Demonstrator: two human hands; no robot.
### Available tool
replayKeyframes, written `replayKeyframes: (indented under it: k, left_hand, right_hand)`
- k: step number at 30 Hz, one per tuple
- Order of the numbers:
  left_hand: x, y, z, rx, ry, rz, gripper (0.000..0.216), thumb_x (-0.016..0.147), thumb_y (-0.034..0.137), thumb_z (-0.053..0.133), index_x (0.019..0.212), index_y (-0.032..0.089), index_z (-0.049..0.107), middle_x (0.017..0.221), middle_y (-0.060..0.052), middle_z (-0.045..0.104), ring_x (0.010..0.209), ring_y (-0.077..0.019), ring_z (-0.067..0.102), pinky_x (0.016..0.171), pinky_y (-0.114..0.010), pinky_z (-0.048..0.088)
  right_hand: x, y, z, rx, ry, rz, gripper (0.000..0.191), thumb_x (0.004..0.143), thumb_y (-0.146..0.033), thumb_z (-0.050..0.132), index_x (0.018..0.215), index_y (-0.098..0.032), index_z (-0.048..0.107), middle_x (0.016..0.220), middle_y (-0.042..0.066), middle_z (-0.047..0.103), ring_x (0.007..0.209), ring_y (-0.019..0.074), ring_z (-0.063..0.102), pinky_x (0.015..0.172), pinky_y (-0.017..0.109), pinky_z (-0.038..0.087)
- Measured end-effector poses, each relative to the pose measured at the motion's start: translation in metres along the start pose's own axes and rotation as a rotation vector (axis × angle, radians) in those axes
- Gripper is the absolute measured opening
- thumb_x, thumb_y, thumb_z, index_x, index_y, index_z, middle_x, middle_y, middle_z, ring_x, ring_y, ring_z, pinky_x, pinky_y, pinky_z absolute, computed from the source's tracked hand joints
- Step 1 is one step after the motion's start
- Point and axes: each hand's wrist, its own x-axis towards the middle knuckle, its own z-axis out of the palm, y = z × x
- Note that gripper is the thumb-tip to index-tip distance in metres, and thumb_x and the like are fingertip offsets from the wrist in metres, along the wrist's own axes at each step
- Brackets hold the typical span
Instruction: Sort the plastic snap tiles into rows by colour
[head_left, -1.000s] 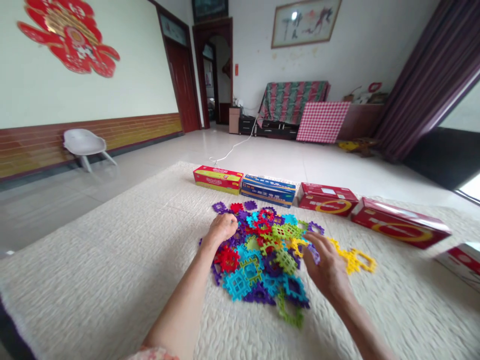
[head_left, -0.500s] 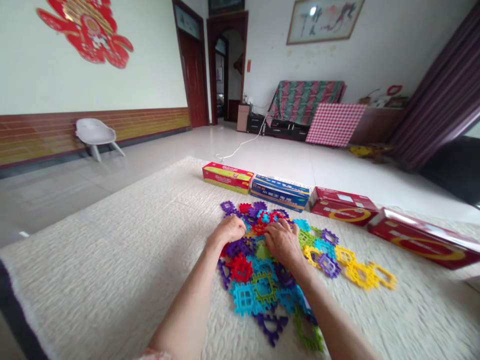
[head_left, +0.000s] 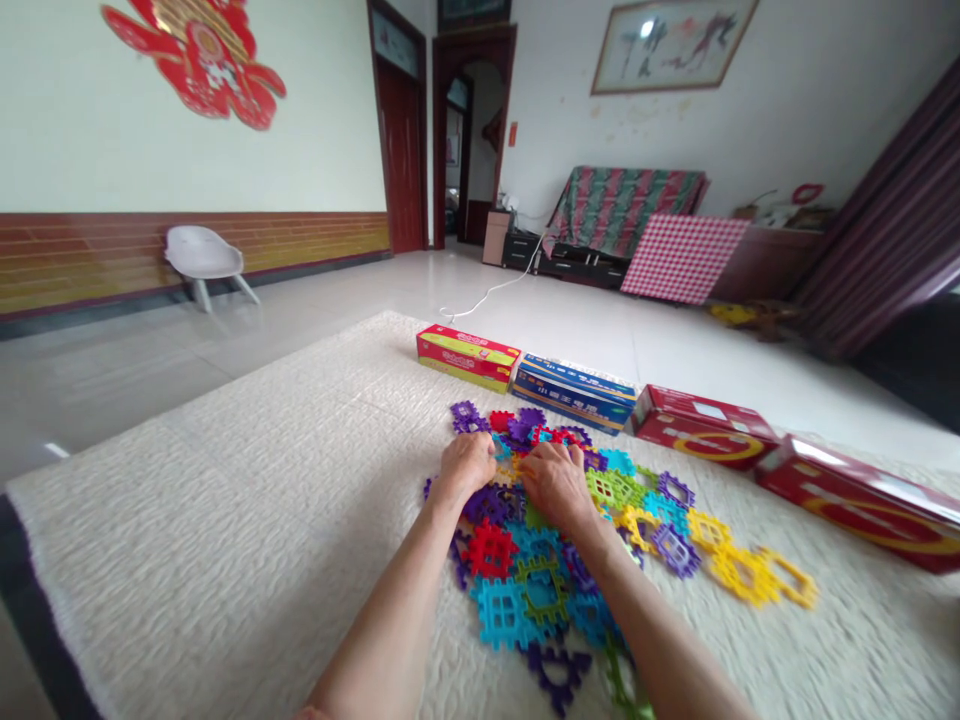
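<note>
A flat heap of notched plastic building pieces lies on the pale quilted mat [head_left: 255, 470]. At its far left part, my left hand [head_left: 469, 465] is closed, its fingertips curled in on a building piece whose shape is mostly covered. My right hand [head_left: 556, 485] is just beside it with bent fingers closed on pieces, the tips hidden. A yellow piece [head_left: 506, 470] shows in the narrow gap between the hands. Nearer me lie a red piece [head_left: 491, 550], a light blue window piece [head_left: 501, 608] and a purple triangular piece [head_left: 559, 675].
Behind the heap, a red and yellow-green box [head_left: 469, 360], a blue box [head_left: 574, 392] and two dark red boxes [head_left: 701, 428] stand in a row. Yellow pieces [head_left: 742, 575] trail off to the right. A white chair [head_left: 202, 258] stands by the left wall.
The view has shifted slightly, so the room sits farther right. My right hand has drawn its fingers in and moved closer to my left hand, which stays curled at the heap.
</note>
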Motion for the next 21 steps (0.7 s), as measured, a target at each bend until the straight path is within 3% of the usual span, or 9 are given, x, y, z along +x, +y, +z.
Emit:
replayKeyframes:
  k: [3,8,12,17,21]
  left_hand:
    - [0.0,-0.002,-0.001,0.023,-0.071,0.016,0.021,0.074,0.018,0.057,0.087,0.022,0.073,0.091,-0.009,0.072,0.093,-0.0221,0.066,0.081,-0.029,0.048]
    - [-0.001,0.0,0.001,0.044,-0.083,-0.01,0.025,0.074,0.017,0.056,0.091,0.022,0.073,0.092,-0.011,0.072,0.093,-0.0249,0.066,0.081,-0.032,0.049]
    - [-0.002,0.005,-0.001,0.039,-0.081,-0.066,0.024,0.078,0.018,0.052,0.091,0.016,0.073,0.096,-0.017,0.071,0.096,-0.0269,0.066,0.084,-0.035,0.049]
    - [-0.001,0.005,-0.001,0.044,-0.081,-0.085,0.025,0.079,0.016,0.05,0.09,0.013,0.072,0.097,-0.019,0.071,0.096,-0.0261,0.066,0.084,-0.033,0.049]
    - [0.002,0.0,0.006,0.042,-0.003,-0.074,0.025,0.081,0.02,0.048,0.088,0.016,0.072,0.094,-0.015,0.072,0.093,-0.0244,0.066,0.08,-0.031,0.049]
  right_hand:
    - [0.005,-0.005,-0.005,-0.041,-0.081,0.038,0.023,0.086,-0.026,0.051,0.079,-0.024,0.072,0.091,0.009,0.064,0.094,0.0262,0.052,0.088,0.045,0.028]
    - [0.017,-0.007,-0.006,-0.076,-0.172,0.134,0.025,0.083,-0.022,0.05,0.072,-0.021,0.072,0.09,0.01,0.067,0.092,0.0268,0.055,0.083,0.044,0.031]
    - [0.026,-0.008,0.0,-0.086,-0.196,0.188,0.021,0.079,-0.017,0.053,0.071,-0.019,0.073,0.082,0.011,0.067,0.085,0.0264,0.058,0.079,0.043,0.033]
    - [0.022,-0.008,-0.002,-0.079,-0.186,0.131,0.022,0.08,-0.018,0.051,0.073,-0.019,0.072,0.085,0.011,0.067,0.087,0.0247,0.057,0.08,0.041,0.034]
    - [0.012,0.006,-0.009,0.057,-0.088,0.097,0.023,0.082,-0.025,0.05,0.08,-0.023,0.072,0.086,0.005,0.067,0.084,0.0194,0.057,0.078,0.033,0.036]
